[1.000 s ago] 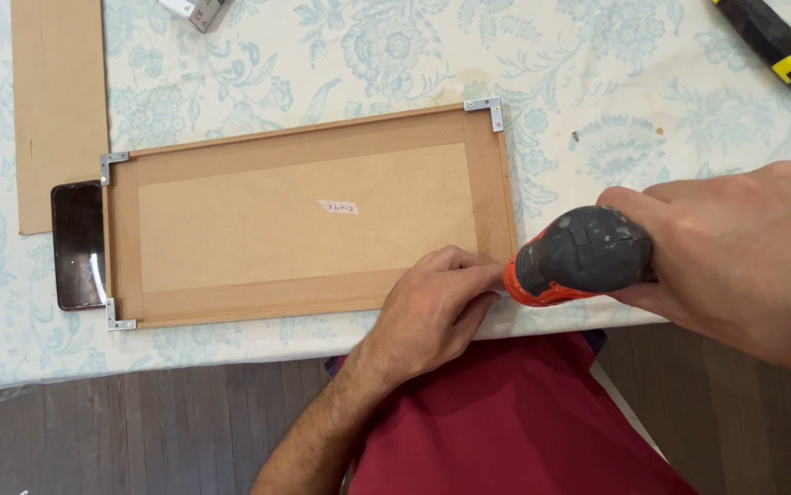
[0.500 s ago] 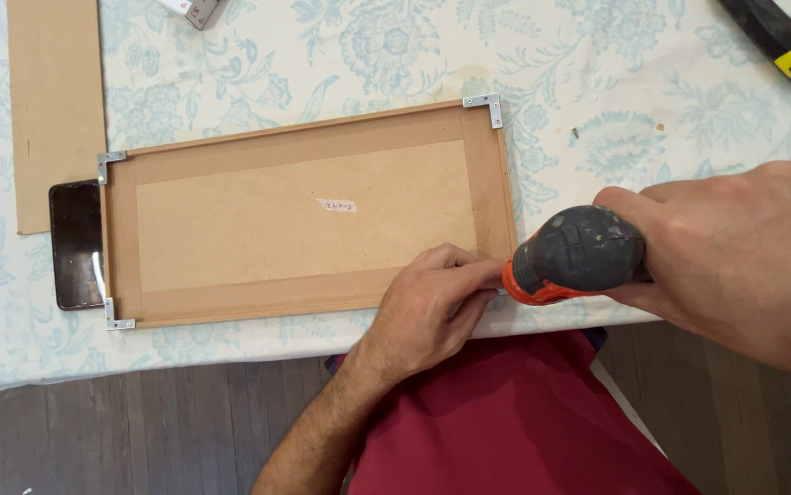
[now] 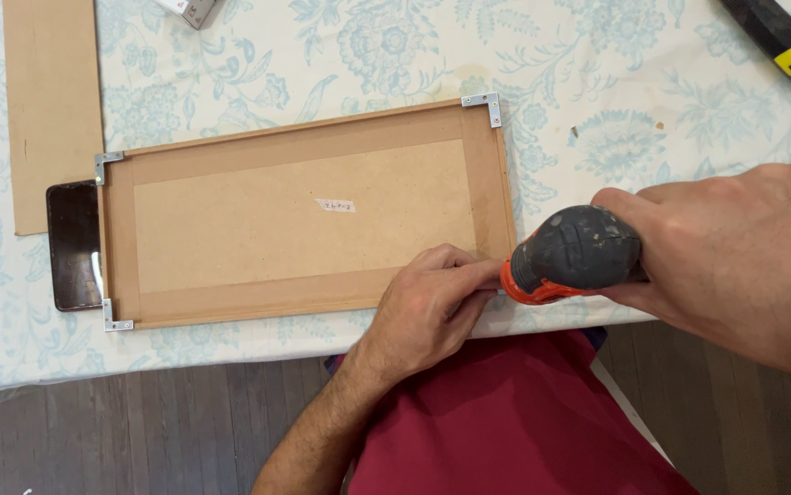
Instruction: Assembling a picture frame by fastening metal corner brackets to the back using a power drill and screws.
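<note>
A brown wooden frame (image 3: 304, 220) lies face down on the table, with a fibreboard back panel and a small white label in its middle. Silver metal corner brackets show at three corners, one at the far right (image 3: 485, 104). My left hand (image 3: 432, 307) rests on the frame's near right corner, fingers curled and pinched at the tool's tip. My right hand (image 3: 735, 261) grips a grey and orange power screwdriver (image 3: 571, 255), its nose pointing left at that corner. The corner itself is hidden under my fingers.
A dark phone (image 3: 72, 243) lies against the frame's left end. A fibreboard strip (image 3: 51, 101) lies at the far left. A black and yellow tool (image 3: 779, 38) sits at the top right. The floral tablecloth (image 3: 615, 128) ends at the near table edge above my red lap.
The frame and both hands stay almost where they were. The view has shifted only slightly.
</note>
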